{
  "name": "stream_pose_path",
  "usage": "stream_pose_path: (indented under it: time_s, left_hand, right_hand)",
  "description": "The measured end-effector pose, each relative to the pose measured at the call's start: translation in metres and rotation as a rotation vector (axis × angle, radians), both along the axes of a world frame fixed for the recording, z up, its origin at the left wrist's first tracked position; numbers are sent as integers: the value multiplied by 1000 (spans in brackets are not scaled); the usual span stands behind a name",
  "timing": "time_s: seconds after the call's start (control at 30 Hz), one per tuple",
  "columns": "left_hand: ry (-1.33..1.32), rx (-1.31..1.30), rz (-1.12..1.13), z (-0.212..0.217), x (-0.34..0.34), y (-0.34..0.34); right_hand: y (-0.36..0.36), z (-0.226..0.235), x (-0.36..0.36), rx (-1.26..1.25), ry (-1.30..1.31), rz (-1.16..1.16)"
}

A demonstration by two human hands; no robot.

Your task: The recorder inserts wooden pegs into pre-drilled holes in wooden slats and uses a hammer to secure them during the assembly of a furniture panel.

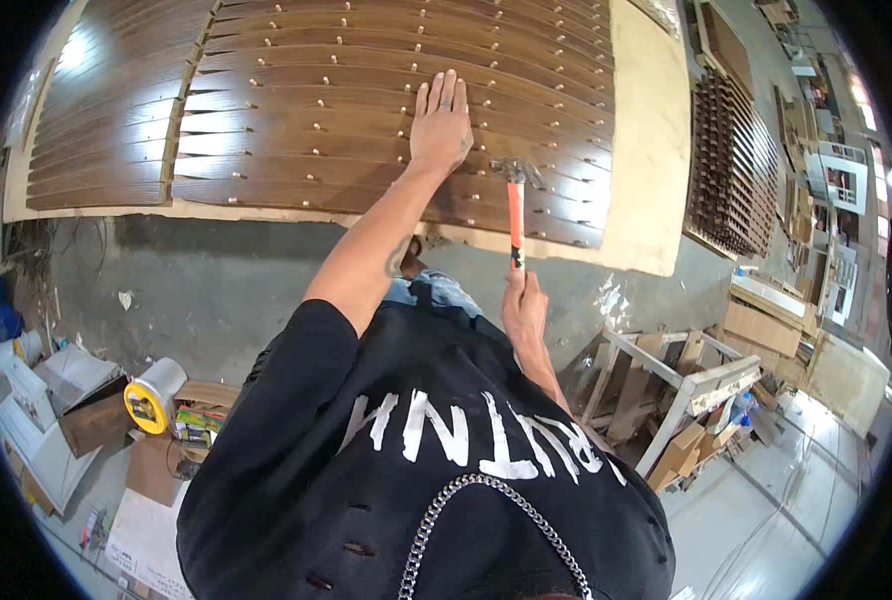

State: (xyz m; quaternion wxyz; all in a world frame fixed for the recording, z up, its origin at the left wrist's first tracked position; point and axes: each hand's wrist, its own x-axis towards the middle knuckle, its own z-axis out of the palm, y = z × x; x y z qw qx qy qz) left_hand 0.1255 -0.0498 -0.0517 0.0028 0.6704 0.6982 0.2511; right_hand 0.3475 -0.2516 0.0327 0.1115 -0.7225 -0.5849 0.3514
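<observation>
My left hand point(441, 128) lies flat on a brown wooden panel point(366, 100), its fingers stretched out and pointing away from me. Rows of small light wooden dowels point(317, 126) stand up from the panel's long slats. Held low on its handle, a claw hammer point(517, 205) with an orange and white grip is in my right hand point(526, 308). The hammer's metal head is over the near right part of the panel, close to some dowels; whether it touches one I cannot tell.
A pale board point(651, 150) lies under the panel. Another stack of dark slats point(731, 160) is at the far right. Behind me on the right stands a white wooden frame point(681, 385) with offcuts. A white bucket with a yellow lid point(148, 402) is at the left.
</observation>
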Motion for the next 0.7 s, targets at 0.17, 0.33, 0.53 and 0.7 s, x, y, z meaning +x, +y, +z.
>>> stream_pose_path:
  time_s: [0.17, 0.33, 0.53, 0.7]
  left_hand:
    - [22, -49, 43, 6, 2, 3]
    - [-4, -57, 114, -5, 6, 8]
    - [21, -84, 113, 12, 7, 4]
    - [-2, -87, 131, 11, 6, 3]
  right_hand:
    - [33, 7, 0, 362, 18, 188]
    - [64, -8, 10, 152, -139, 349]
    - [81, 10, 2, 525, 45, 238]
    - [97, -2, 9, 216, -163, 354]
